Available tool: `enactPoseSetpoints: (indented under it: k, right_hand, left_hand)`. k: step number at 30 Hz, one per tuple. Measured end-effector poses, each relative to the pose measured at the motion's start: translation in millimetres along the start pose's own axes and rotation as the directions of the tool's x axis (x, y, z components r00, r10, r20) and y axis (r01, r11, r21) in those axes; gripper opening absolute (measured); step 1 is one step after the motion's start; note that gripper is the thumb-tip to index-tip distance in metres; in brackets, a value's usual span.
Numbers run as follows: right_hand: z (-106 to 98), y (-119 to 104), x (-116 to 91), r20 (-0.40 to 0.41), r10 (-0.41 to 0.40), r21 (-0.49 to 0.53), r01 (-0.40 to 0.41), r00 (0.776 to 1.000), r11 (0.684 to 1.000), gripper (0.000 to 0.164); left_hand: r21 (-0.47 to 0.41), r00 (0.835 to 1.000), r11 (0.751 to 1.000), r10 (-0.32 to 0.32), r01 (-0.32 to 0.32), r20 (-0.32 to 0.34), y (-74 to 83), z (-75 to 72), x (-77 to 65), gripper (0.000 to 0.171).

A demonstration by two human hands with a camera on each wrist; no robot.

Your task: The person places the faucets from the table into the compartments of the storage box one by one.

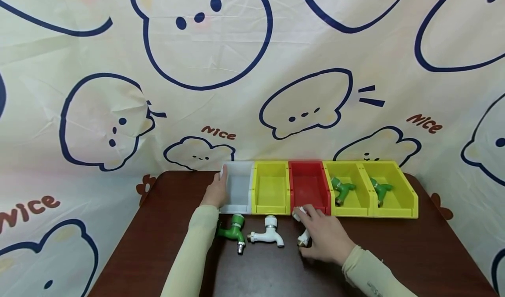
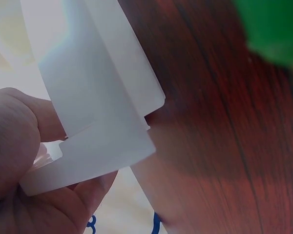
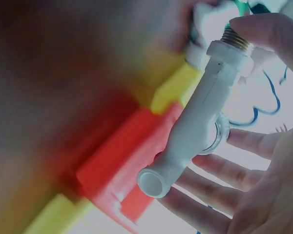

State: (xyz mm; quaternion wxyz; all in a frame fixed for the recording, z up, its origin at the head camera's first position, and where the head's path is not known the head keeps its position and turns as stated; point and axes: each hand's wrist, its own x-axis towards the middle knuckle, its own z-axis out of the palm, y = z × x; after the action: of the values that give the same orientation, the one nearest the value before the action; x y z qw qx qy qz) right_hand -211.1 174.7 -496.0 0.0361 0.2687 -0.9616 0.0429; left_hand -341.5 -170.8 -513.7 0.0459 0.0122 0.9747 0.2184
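Note:
My left hand (image 1: 216, 192) holds the left side wall of the white bin (image 1: 240, 185), thumb and fingers on either side of its edge in the left wrist view. In front of the red bin (image 1: 309, 185), my right hand (image 1: 326, 235) grips a white faucet (image 3: 200, 112). Its thumb lies at the brass threaded end and its fingers reach behind the body. On the table before the bins lie a green faucet (image 1: 233, 231) and a second white faucet (image 1: 270, 233), between the two hands.
Beside the white bin stands a yellow bin (image 1: 270, 189). Right of the red one, two more yellow bins hold a green faucet (image 1: 342, 189) and another green faucet (image 1: 380, 189). All stand in a row on the dark brown table (image 1: 252, 275), against a printed cloth (image 1: 221, 112).

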Motion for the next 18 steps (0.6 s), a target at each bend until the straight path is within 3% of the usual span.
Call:
enactPoseSetpoints:
  k: [10, 18]
  right_hand:
    - [-32, 27, 18, -0.066, 0.1, 0.023, -0.099, 0.993, 0.995, 0.104]
    - [-35, 43, 43, -0.085, 0.142, 0.034, -0.139, 0.986, 0.99, 0.11]
  left_hand:
    - [0.01, 1.0, 1.0, 0.015, -0.015, -0.007, 0.4, -4.7, 0.1, 0.096]
    - [-0.003, 1.0, 1.0, -0.004, 0.004, 0.004, 0.9, -2.7, -1.2, 0.098]
